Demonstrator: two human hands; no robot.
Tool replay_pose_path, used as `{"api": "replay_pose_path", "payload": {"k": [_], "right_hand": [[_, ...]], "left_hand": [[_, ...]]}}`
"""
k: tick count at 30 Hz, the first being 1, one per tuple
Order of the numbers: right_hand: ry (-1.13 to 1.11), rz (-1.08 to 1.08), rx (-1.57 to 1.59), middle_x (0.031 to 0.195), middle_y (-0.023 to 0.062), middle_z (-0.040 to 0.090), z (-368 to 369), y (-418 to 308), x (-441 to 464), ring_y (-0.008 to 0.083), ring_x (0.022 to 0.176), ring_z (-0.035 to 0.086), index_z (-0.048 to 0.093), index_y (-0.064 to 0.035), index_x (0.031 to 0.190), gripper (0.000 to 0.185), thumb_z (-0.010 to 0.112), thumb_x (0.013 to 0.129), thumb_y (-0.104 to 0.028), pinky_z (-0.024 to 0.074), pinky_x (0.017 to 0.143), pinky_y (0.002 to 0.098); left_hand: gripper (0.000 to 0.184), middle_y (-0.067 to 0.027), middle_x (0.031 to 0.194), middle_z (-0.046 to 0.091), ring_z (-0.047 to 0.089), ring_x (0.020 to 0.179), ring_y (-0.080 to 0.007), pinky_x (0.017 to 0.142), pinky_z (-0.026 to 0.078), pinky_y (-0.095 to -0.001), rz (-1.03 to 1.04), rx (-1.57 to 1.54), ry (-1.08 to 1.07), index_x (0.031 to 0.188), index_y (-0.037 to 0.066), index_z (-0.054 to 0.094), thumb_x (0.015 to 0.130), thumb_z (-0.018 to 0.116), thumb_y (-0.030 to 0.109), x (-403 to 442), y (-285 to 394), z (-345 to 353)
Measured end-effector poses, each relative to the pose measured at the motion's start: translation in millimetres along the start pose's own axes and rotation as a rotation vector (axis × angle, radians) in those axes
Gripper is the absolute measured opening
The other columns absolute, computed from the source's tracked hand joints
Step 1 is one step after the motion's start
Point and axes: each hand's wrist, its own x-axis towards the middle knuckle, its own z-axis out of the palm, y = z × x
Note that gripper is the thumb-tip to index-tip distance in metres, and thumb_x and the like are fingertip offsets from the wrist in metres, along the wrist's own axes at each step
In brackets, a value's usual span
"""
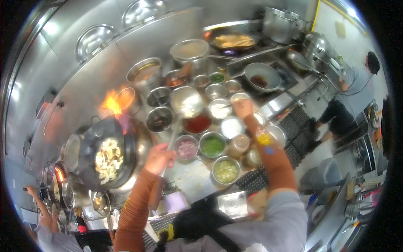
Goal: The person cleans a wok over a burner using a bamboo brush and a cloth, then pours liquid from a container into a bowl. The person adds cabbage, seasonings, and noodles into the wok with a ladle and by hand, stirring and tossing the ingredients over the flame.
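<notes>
A long-handled ladle (187,102) is in my left hand (160,158), its handle gripped in closed fingers. The ladle's wide bowl lies over the metal containers and holds something pale. My right hand (242,108) is closed around a small spoon (227,106) at a bowl of white seasoning (220,109). Below the ladle is a container of red sauce (198,123). Nearer to me are chopped green herbs (213,144), chopped pinkish pieces (187,148) and pale green pieces (226,170) in round metal containers.
To the left, a black wok (99,159) holds pale food pieces beside tall flames (116,103). Another pan (230,40) with yellow food sits at the back, near an empty-looking wok (262,77) with brown residue. One person (354,92) stands at right; another person's arm (41,206) shows at lower left.
</notes>
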Motion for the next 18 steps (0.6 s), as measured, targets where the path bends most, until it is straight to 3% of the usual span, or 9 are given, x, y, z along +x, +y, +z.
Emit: {"api": "replay_pose_path", "payload": {"k": [2,3,7,10,12,13,16,17,18], "right_hand": [[-0.074,0.107,0.094,0.071,0.0247,0.061,12,2,-1,0.0421,0.066,0.06,0.066,0.002,0.07,0.036,0.063,0.083,-0.031,0.0487,0.065,0.0427],[-0.044,0.107,0.017,0.069,0.0204,0.064,17,7,0,0.0345,0.061,0.063,0.066,0.0014,0.067,0.034,0.063,0.082,-0.029,0.049,0.062,0.0396],[-0.045,0.014,0.071,0.058,0.0099,0.061,33,70,7,0.0199,0.05,0.055,0.063,-0.0011,0.06,0.03,0.065,0.082,-0.022,0.0416,0.05,0.034],[0.007,0.264,0.386,0.055,0.0038,0.056,-4,44,-2,0.0125,0.046,0.047,0.061,-0.0033,0.06,0.027,0.066,0.082,-0.018,0.0335,0.043,0.0298],[0.009,0.646,0.618,0.056,0.0026,0.054,-54,-25,-5,0.0111,0.044,0.042,0.061,-0.0037,0.063,0.024,0.066,0.082,-0.017,0.0291,0.041,0.0282],[0.007,0.571,0.613,0.058,0.0023,0.055,-61,-30,-5,0.01,0.044,0.041,0.062,-0.003,0.068,0.021,0.066,0.083,-0.018,0.0287,0.04,0.0273],[0.023,0.679,0.699,0.058,0.0004,0.054,-87,-52,-4,0.0087,0.044,0.04,0.063,-0.0039,0.068,0.022,0.066,0.084,-0.019,0.0281,0.04,0.026],[0.076,0.621,0.66,0.057,0.0069,0.059,-89,-48,-3,0.0173,0.043,0.047,0.064,-0.0019,0.066,0.026,0.065,0.083,-0.022,0.0371,0.044,0.0311],[0.188,0.444,0.426,0.059,0.0101,0.06,-91,-39,-3,0.0212,0.045,0.05,0.064,-0.0013,0.067,0.027,0.065,0.083,-0.022,0.0399,0.046,0.0333]], "left_hand": [[0.024,-0.0047,0.07,0.061,0.054,0.053,-0.0098,0.048,0.044,-0.0236,-0.005,0.034,0.002,0.1,-0.003,0.061,0.079,0.062,0.007,4,-2,1],[0.023,-0.0046,0.07,0.061,0.054,0.053,-0.0098,0.048,0.044,-0.0235,0.002,0.037,-0.001,0.1,-0.003,0.061,0.079,0.062,0.007,6,-2,1],[0.022,-0.004,0.071,0.062,0.055,0.053,-0.0099,0.048,0.044,-0.0232,0.014,0.053,-0.003,0.1,-0.002,0.062,0.079,0.062,0.008,9,-4,1],[0.023,-0.0034,0.071,0.062,0.055,0.054,-0.0097,0.049,0.044,-0.0231,0.016,0.08,-0.017,0.101,-0.001,0.063,0.08,0.061,0.008,11,-1,3],[0.021,-0.0033,0.069,0.06,0.054,0.052,-0.0097,0.047,0.042,-0.0232,0.033,0.1,-0.018,0.099,-0.001,0.062,0.08,0.061,0.008,14,2,5],[0.019,-0.0034,0.068,0.059,0.052,0.051,-0.0097,0.046,0.041,-0.0233,0.044,0.109,-0.01,0.096,-0.001,0.061,0.08,0.06,0.009,16,3,8],[0.015,-0.0032,0.067,0.058,0.052,0.049,-0.0095,0.044,0.039,-0.0232,0.058,0.113,-0.021,0.092,0.0,0.06,0.08,0.059,0.01,28,3,16],[0.014,-0.0031,0.068,0.058,0.052,0.049,-0.0094,0.043,0.039,-0.0231,0.057,0.11,-0.03,0.091,0.0,0.06,0.081,0.059,0.01,31,4,19],[0.013,-0.0029,0.068,0.058,0.052,0.049,-0.0092,0.043,0.039,-0.023,0.018,0.059,-0.069,0.09,0.001,0.06,0.081,0.059,0.011,33,5,23]]}}
